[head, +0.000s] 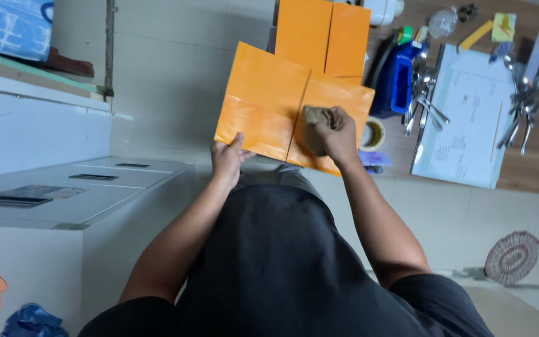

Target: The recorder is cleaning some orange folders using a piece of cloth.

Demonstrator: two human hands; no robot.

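Left hand (227,159) clamped on near edge of orange folder (263,103), thumb on top. Right hand (335,134) fingers closed around crumpled brown cloth (316,115), pressing it on the folder's right panel. Folder held open over the lap; tape roll (372,133), spoons (425,100) to its right.

So there's this orange folder (263,100), glossy and opened flat, two panels with a crease down the middle, tilted a bit and held up over the lap. The left hand (227,159) pinches its near edge at the bottom. A small brownish cloth (316,118), all wadded up, is pressed onto the right panel under the right hand (335,134), just beside the crease.
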